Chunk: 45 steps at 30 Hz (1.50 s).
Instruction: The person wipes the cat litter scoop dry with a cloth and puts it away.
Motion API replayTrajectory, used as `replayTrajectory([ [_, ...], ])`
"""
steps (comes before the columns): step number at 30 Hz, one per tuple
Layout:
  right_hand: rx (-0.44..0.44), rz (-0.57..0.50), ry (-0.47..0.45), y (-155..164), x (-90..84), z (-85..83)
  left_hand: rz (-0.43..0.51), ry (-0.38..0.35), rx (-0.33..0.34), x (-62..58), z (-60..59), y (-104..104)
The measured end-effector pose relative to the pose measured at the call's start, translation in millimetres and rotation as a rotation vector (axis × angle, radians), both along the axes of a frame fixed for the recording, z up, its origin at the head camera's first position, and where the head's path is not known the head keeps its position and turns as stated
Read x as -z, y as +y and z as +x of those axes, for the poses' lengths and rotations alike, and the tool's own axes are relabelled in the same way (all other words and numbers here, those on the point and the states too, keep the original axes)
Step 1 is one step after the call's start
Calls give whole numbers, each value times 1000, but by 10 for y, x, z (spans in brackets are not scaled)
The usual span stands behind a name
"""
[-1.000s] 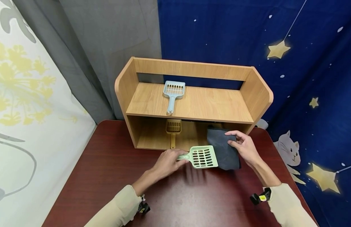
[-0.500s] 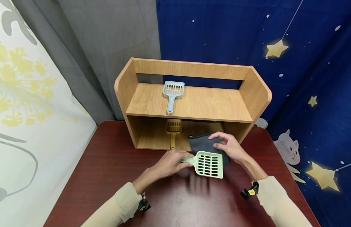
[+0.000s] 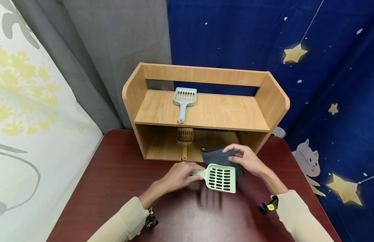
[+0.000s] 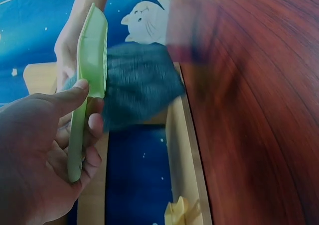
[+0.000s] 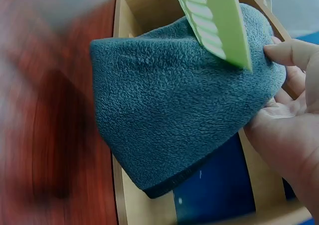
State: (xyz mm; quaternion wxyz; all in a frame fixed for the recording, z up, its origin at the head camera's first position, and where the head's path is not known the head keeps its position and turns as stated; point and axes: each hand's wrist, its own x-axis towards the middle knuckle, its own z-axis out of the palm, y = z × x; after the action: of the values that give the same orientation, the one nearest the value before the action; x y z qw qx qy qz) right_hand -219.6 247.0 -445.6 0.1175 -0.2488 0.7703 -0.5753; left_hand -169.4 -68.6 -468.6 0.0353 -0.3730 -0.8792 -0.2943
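My left hand (image 3: 181, 175) grips the handle of a pale green slotted litter scoop (image 3: 221, 178), its head pointing right above the table. In the left wrist view the thumb lies along one side of the scoop's handle (image 4: 76, 145) and the fingers curl round the other. A dark grey-blue cloth (image 5: 164, 100) is pinched at its edge by my right hand (image 3: 245, 159). The cloth hangs behind the scoop head, which partly covers it in the head view. Against the cloth's fuzzy face, the scoop's edge appears to touch in the right wrist view.
A two-tier wooden shelf (image 3: 202, 126) stands at the back of the dark red table (image 3: 114, 188). On its upper board lies a light blue litter scoop (image 3: 185, 101). Down in the lower compartment is a yellow-brown scoop (image 3: 184, 139). Curtains hang behind.
My right hand has moved left with the cloth, bringing it behind the green scoop. The scoop has tilted and lowered slightly. In the last half second little has shifted.
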Motion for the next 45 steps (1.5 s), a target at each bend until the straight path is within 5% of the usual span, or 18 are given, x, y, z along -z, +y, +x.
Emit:
replayTrajectory([
  [8,76,0,20,215,27,66,23,10,2,52,14,-131],
  [14,31,-65,-42,77,38,80,19,27,30,61,16,-26],
  [21,-39,-31,54,-162,3,44,15,22,51,41,28,80],
  [26,-50,-39,27,-178,-13,55,10,21,46,40,42,64],
  [36,103,-38,3,170,8,167,19,52,-11,92,31,-90],
  [45,165,-339,-98,319,90,239,77,44,-91,124,-14,-130],
])
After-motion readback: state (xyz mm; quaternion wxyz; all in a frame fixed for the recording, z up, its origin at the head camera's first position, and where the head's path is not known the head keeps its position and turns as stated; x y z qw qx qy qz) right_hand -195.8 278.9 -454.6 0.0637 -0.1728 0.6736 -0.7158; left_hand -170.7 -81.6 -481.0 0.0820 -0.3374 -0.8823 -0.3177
